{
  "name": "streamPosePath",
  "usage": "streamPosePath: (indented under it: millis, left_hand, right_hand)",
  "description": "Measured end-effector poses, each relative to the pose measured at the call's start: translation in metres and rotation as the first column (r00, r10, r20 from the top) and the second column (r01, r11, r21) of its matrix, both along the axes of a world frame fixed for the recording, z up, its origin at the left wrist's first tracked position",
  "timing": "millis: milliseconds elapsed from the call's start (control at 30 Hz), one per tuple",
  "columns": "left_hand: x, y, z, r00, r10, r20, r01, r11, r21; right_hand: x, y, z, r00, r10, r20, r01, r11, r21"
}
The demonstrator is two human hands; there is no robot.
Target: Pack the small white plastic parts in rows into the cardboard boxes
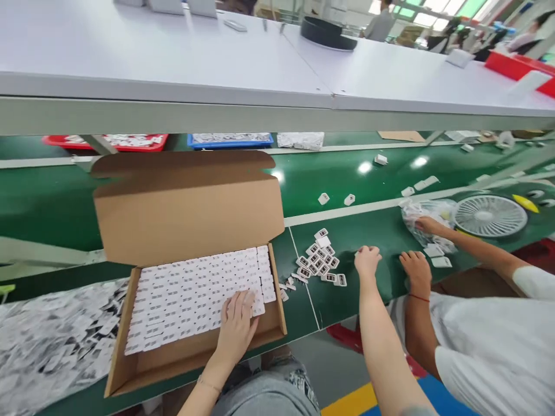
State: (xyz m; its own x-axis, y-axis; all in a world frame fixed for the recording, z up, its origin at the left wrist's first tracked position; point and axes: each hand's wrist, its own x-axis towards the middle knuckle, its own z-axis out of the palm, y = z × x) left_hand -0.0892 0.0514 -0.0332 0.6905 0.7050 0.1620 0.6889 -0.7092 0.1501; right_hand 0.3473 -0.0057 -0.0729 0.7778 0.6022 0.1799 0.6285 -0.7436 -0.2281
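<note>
In the head view an open cardboard box (277, 315) holds tight rows of small white printed pieces (186, 294), with bare cardboard along its near side. My left hand (237, 318) rests on the front right of these rows, fingers stretched out over the pieces. To the right of the box, a loose pile of small white pieces with dark windows (318, 260) lies on the green table. My right hand (367, 260) is just right of that pile, over the table, its fingers curled together. Whatever is between those fingers is hidden.
A co-worker's hands (415, 268) are at the right, one at a clear plastic bag (427, 216) beside a fan (489, 215). Many white and black pieces (60, 335) cover the left side. Across the back runs a white shelf (173, 63), above a red tray (147, 145) and blue tray (232, 144).
</note>
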Motion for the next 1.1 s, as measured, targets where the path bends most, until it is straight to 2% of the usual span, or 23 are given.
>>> streamPosePath:
  millis: [67,133,233,300,333,367,400,433,467,533,567,600,633,667,733,800,933,1100]
  left_hand:
    - [-0.004,-0.007,0.003,0.999,0.039,-0.001,-0.039,0.999,0.004]
    - [-0.007,-0.011,0.005,0.998,0.062,-0.013,-0.061,0.998,0.023]
    - [-0.008,-0.009,0.007,0.996,0.061,-0.066,-0.058,0.998,0.039]
    - [-0.01,-0.004,0.008,0.993,0.072,-0.094,-0.07,0.997,0.02]
    - [-0.011,0.0,0.007,0.992,0.08,-0.101,-0.08,0.997,0.007]
    - [-0.012,0.003,0.006,0.991,0.086,-0.104,-0.087,0.996,-0.006]
    - [-0.013,0.005,0.005,0.99,0.087,-0.107,-0.089,0.996,-0.016]
    - [-0.014,0.007,0.004,0.99,0.083,-0.111,-0.086,0.996,-0.023]
    - [-0.015,0.009,0.002,0.991,0.078,-0.113,-0.081,0.996,-0.025]
    - [-0.016,0.01,-0.001,0.991,0.069,-0.112,-0.071,0.997,-0.018]
    - [-0.017,0.01,-0.002,0.992,0.066,-0.105,-0.068,0.998,-0.009]
    - [-0.017,0.01,-0.003,0.993,0.065,-0.097,-0.065,0.998,0.001]
    - [-0.017,0.011,-0.003,0.994,0.064,-0.086,-0.064,0.998,0.01]
    - [-0.016,0.011,-0.002,0.995,0.062,-0.077,-0.061,0.998,0.017]
    - [-0.015,0.013,0.001,0.996,0.058,-0.062,-0.057,0.998,0.022]
    - [-0.011,0.015,0.007,0.997,0.061,-0.045,-0.061,0.998,0.02]
    - [0.006,0.025,0.021,0.998,0.057,0.028,-0.057,0.998,0.007]
    - [0.043,0.052,0.049,0.975,0.136,0.175,-0.139,0.99,0.002]
  right_hand:
    - [0.001,-0.006,-0.006,0.999,-0.024,-0.031,0.025,0.999,0.026]
    - [-0.001,-0.008,-0.004,0.997,-0.052,-0.055,0.055,0.997,0.051]
    - [-0.021,-0.004,0.018,0.994,-0.013,-0.109,0.036,0.976,0.213]
    - [-0.056,-0.001,0.043,0.967,0.155,-0.202,-0.062,0.913,0.404]
    - [-0.08,0.0,0.056,0.922,0.289,-0.256,-0.138,0.865,0.482]
    - [-0.107,-0.001,0.069,0.845,0.436,-0.309,-0.243,0.828,0.505]
    - [-0.136,-0.002,0.079,0.721,0.592,-0.36,-0.395,0.778,0.489]
    - [-0.165,-0.003,0.086,0.566,0.718,-0.405,-0.556,0.696,0.456]
    - [-0.192,-0.004,0.09,0.436,0.797,-0.418,-0.684,0.595,0.422]
    - [-0.234,-0.004,0.085,0.27,0.877,-0.398,-0.848,0.412,0.333]
    - [-0.247,-0.002,0.079,0.223,0.906,-0.36,-0.904,0.331,0.272]
    - [-0.256,0.0,0.071,0.21,0.926,-0.313,-0.937,0.281,0.205]
    - [-0.26,0.002,0.063,0.224,0.939,-0.263,-0.954,0.266,0.14]
    - [-0.262,0.004,0.056,0.263,0.941,-0.215,-0.954,0.286,0.087]
    - [-0.26,0.007,0.044,0.375,0.916,-0.143,-0.923,0.383,0.033]
    - [-0.257,0.007,0.038,0.427,0.899,-0.101,-0.901,0.432,0.03]
    - [-0.259,0.008,0.034,0.392,0.919,-0.044,-0.919,0.393,0.014]
    - [-0.291,0.022,0.024,0.382,0.922,-0.062,-0.917,0.37,-0.152]
